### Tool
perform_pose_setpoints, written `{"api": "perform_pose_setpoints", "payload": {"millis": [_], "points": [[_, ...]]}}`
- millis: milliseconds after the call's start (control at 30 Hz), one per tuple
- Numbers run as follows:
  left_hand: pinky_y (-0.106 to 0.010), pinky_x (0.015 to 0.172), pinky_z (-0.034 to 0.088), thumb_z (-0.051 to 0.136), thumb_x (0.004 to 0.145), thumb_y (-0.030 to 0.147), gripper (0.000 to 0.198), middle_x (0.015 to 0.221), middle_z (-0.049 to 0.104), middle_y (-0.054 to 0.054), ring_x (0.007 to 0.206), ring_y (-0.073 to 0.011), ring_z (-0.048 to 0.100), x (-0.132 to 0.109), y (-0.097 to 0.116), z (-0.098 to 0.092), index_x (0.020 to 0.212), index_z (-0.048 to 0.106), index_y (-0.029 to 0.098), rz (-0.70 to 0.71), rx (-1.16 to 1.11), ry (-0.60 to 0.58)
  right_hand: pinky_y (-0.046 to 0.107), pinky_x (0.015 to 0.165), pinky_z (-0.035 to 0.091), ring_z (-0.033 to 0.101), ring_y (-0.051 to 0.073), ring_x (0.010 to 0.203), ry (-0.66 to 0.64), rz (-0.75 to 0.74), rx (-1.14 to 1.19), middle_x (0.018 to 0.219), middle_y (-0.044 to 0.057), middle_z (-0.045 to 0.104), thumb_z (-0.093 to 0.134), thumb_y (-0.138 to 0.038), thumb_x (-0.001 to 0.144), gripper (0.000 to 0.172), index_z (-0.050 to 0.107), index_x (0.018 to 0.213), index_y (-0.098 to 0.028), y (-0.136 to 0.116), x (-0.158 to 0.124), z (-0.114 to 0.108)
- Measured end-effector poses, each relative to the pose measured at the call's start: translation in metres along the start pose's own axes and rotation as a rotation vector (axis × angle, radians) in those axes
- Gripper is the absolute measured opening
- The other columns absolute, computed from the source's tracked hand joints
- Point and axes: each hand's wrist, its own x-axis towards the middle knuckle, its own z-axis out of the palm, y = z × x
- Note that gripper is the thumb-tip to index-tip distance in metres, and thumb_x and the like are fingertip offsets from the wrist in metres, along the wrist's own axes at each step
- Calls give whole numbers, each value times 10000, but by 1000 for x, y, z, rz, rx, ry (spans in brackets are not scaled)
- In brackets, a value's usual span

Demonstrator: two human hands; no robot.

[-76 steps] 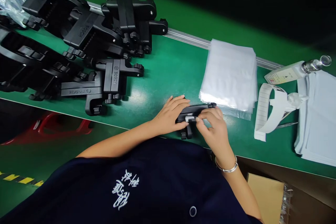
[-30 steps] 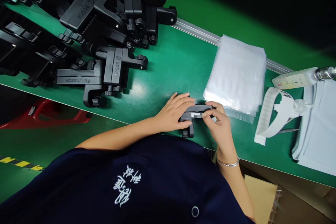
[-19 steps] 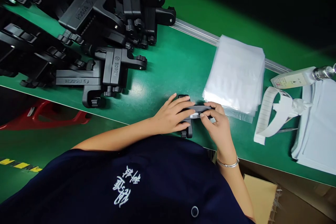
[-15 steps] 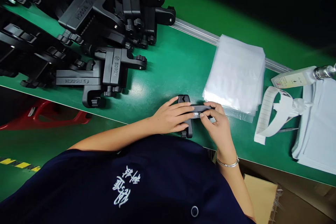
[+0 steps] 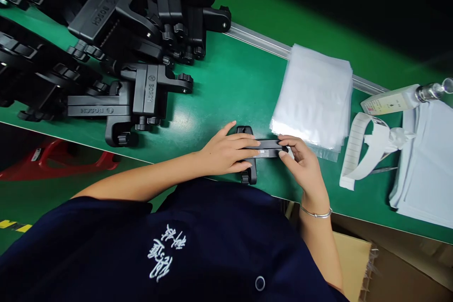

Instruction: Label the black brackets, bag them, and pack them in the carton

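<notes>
A black plastic bracket [image 5: 268,153] lies on the green table near its front edge, its crosspiece to the left and its bar pointing right. My left hand [image 5: 226,151] rests flat over the crosspiece and the bar's left part, fingers spread. At the bar's right end, my right hand [image 5: 300,160] grips it between thumb and fingers. A small light label shows on the bar between the hands. Part of something white shows beside the right fingertips.
Many black brackets [image 5: 150,90] crowd the left. Clear plastic bags [image 5: 313,96] are stacked behind my right hand. Farther right are a curled white label strip [image 5: 352,160], a bottle [image 5: 391,101] and white sheets [image 5: 430,165]. A red stool [image 5: 60,163] stands below left.
My right hand has moved right along the bar to its end, uncovering the small label. My left hand still lies on the bracket. The whole view has shifted slightly.
</notes>
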Motion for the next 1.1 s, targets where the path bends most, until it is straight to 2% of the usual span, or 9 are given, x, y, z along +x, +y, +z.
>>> {"api": "perform_pose_setpoints", "payload": {"millis": [267, 367, 467, 567, 667, 767, 867, 967, 1100], "points": [[-553, 1143, 245, 579, 903, 385, 292, 1218, 678, -41, 1098, -228, 611, 26, 9, -5, 1159, 672, 279, 137, 134, -47, 458, 1056, 412, 544, 223, 1213, -35, -53, -71, 1239, 53, 603, 602, -309, 882, 204, 623, 1083, -279, 7, 2, -2], [-522, 1138, 289, 596, 896, 388, 351, 1217, 675, -74, 1146, -246, 590, 19, 13, -2, 1207, 647, 234, 201, 212, -21, 449, 1049, 415, 549, 220, 1201, -25, -69, -92, 1225, 55, 612, 604, -302, 880, 197, 626, 1073, -273, 7, 3, -1], [-502, 1161, 270, 541, 933, 360, 342, 1248, 661, -64, 1216, -234, 560, -4, 9, -6, 1244, 618, 240, 243, 279, -32, 452, 1034, 423, 562, 225, 1179, -28, -76, -121, 1210, 56, 620, 604, -290, 875, 191, 626, 1064, -267, 5, 2, -1], [-522, 1184, 204, 512, 945, 362, 347, 1271, 651, -41, 1236, -225, 555, -27, -1, -17, 1273, 586, 277, 206, 288, -38, 457, 1026, 430, 569, 229, 1170, -32, -92, -161, 1212, 57, 621, 583, -298, 888, 206, 618, 1089, -270, 2, 0, -2], [-562, 1173, 187, 483, 945, 388, 414, 1282, 642, -67, 1210, -243, 572, -30, -9, -33, 1336, 525, 256, 2, 283, 56, 517, 1076, 374, 495, 264, 1271, -45, -155, -307, 1344, 70, 554, 582, -357, 893, 389, 536, 1276, -302, -3, -1, 0], [-542, 1143, 269, 431, 950, 361, 422, 1230, 660, -88, 1146, -236, 602, -8, -14, -49, 1326, 519, 191, -234, 238, 244, 598, 1060, 359, 483, 332, 1267, -114, -244, -521, 1354, 109, 549, 645, -370, 847, 541, 485, 1357, -286, -9, 0, 6], [-417, 1020, 446, 406, 951, 332, 344, 1138, 688, -69, 1074, -209, 624, 32, -13, -57, 1177, 615, 179, -247, 139, 276, 566, 922, 475, 588, 337, 1068, -125, -308, -623, 1159, 136, 640, 646, -341, 846, 454, 554, 1277, -233, -10, -8, 8], [-328, 858, 515, 390, 953, 292, 308, 1021, 697, -61, 992, -199, 639, 81, -8, -45, 1034, 666, 183, -169, 129, 161, 549, 877, 485, 594, 325, 993, 70, -352, -652, 1094, 128, 646, 616, -365, 869, 417, 547, 1259, -236, -4, -32, -3], [-325, 877, 486, 475, 919, 251, 232, 1060, 668, -80, 1045, -222, 603, 145, 3, -1, 1062, 646, 186, -39, 245, -137, 592, 978, 404, 590, 313, 1012, 473, -342, -680, 1105, 124, 635, 572, -383, 900, 426, 506, 1301, -255, 9, -71, -29]]}}
